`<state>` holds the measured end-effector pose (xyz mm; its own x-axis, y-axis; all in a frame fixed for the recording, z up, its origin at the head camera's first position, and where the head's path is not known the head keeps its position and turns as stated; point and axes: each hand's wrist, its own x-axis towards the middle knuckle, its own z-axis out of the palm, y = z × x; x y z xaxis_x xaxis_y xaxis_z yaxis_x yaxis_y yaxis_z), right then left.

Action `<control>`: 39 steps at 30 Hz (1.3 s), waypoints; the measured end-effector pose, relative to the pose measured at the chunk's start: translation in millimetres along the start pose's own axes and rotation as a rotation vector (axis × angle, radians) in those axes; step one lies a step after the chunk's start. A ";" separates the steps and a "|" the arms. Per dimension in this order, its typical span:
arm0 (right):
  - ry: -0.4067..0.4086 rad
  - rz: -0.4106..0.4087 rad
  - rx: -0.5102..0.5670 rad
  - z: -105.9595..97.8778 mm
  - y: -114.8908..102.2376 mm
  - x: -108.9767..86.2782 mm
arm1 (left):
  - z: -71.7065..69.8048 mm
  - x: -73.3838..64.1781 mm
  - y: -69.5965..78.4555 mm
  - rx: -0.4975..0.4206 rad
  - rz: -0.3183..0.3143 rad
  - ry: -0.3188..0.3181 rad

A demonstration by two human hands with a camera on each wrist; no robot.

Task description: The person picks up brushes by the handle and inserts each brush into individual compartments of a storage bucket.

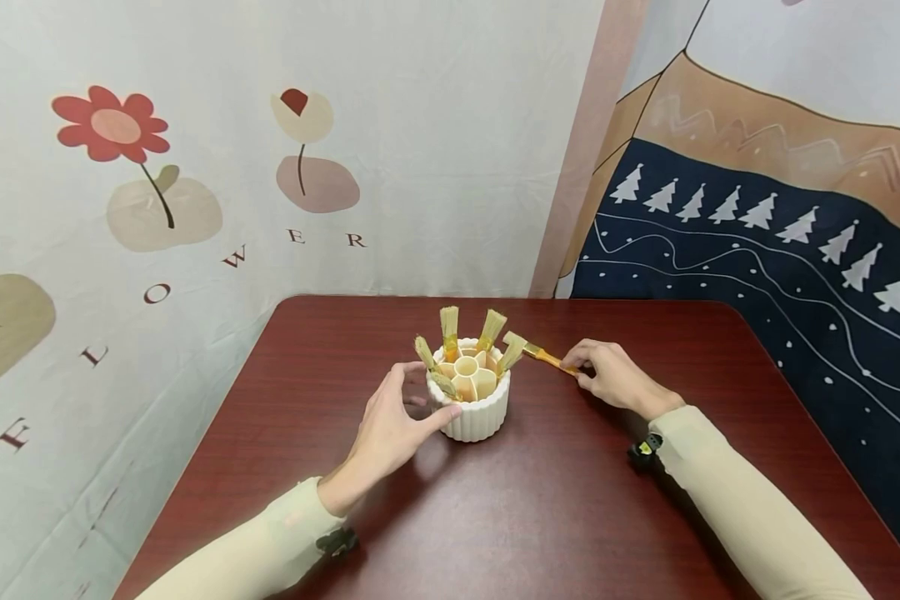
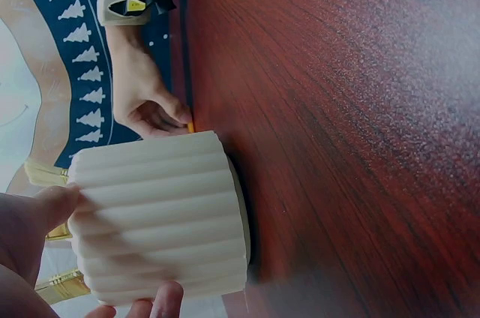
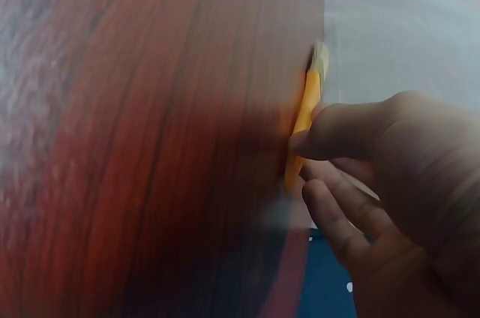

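A white ribbed brush holder [image 1: 474,422] with petal-shaped compartments stands upright on the table. Several flat bristle brushes [image 1: 450,323] stick up from it, bristles upward. My left hand [image 1: 387,432] grips the holder from the left, thumb at the near rim; in the left wrist view its fingertips [image 2: 169,299] press the ribbed wall. To the right of the holder, my right hand [image 1: 617,377] pinches the orange handle of another paintbrush [image 1: 546,357] between thumb and fingers. That brush lies low over the table, its pale bristles pointing left toward the holder. Part of its handle is hidden by the fingers.
The dark red wooden table [image 1: 285,400] has its far edge close behind the holder. A white flower-printed cloth [image 1: 435,150] hangs at the back and left. On the right hangs a cloth with white trees on navy [image 1: 720,242].
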<state>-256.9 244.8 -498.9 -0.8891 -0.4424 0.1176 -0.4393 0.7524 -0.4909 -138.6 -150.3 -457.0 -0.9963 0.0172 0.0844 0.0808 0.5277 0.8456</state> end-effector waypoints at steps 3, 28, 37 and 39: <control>-0.013 -0.012 -0.002 -1.2 1.6 -0.8 | 0.1 0.7 -0.6 0.004 -0.004 -0.001; 0.001 -0.014 0.027 18.1 -23.2 40.6 | 0.5 0.5 -1.1 0.003 -0.010 -0.005; 0.015 0.010 -0.007 26.8 -29.5 52.1 | 0.2 1.2 0.0 0.004 -0.018 -0.010; 0.026 0.009 -0.017 28.3 -30.5 53.2 | 0.0 1.3 -0.1 0.006 -0.012 -0.007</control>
<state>-287.2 184.5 -502.2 -0.8959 -0.4231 0.1359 -0.4334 0.7643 -0.4775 -139.9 -150.3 -456.9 -0.9974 0.0169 0.0707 0.0688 0.5333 0.8432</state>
